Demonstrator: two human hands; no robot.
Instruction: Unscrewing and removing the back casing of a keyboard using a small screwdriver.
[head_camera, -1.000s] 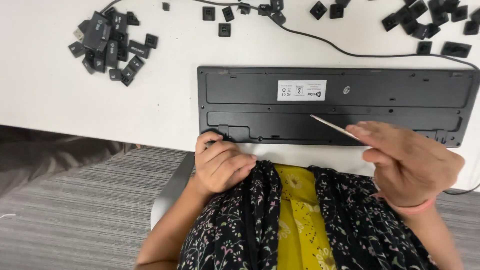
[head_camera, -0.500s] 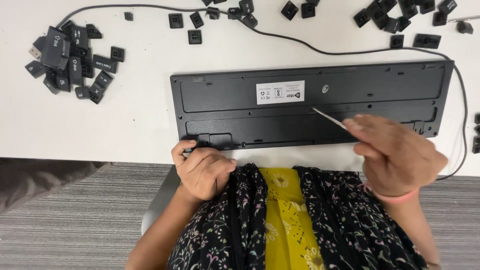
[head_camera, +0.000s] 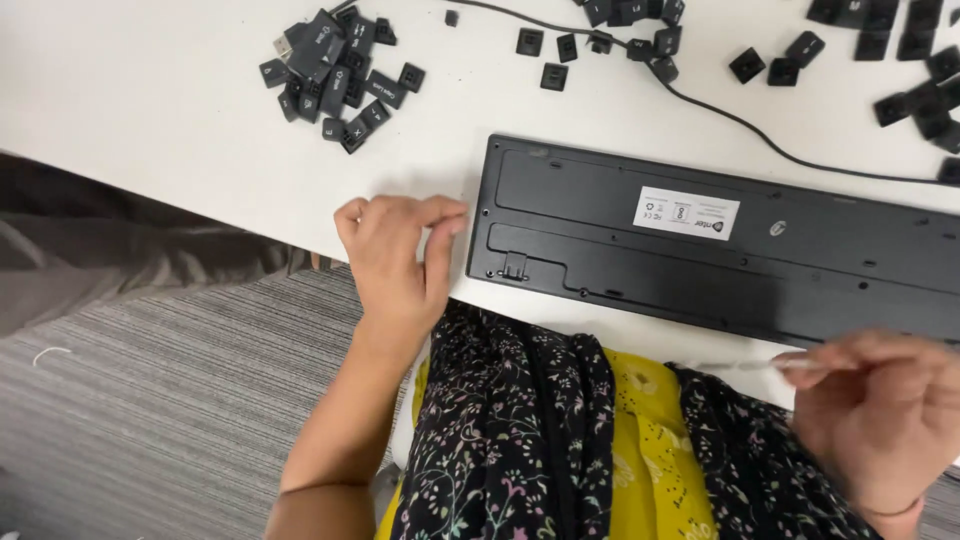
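an office, going by the white desk (head_camera: 150, 120), grey carpet (head_camera: 150, 400) and upturned keyboard (head_camera: 720, 245).

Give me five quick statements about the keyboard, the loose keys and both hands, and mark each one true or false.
1. The keyboard lies with its underside up. True.
2. The left hand rests at the keyboard's left end. True.
3. The right hand is empty. False: it holds a thin white stick.
4. All the loose black keycaps sit in one pile. False: one pile lies at the upper left, and other keycaps are scattered along the top of the table.
5. A black cable runs across the table behind the keyboard. True.
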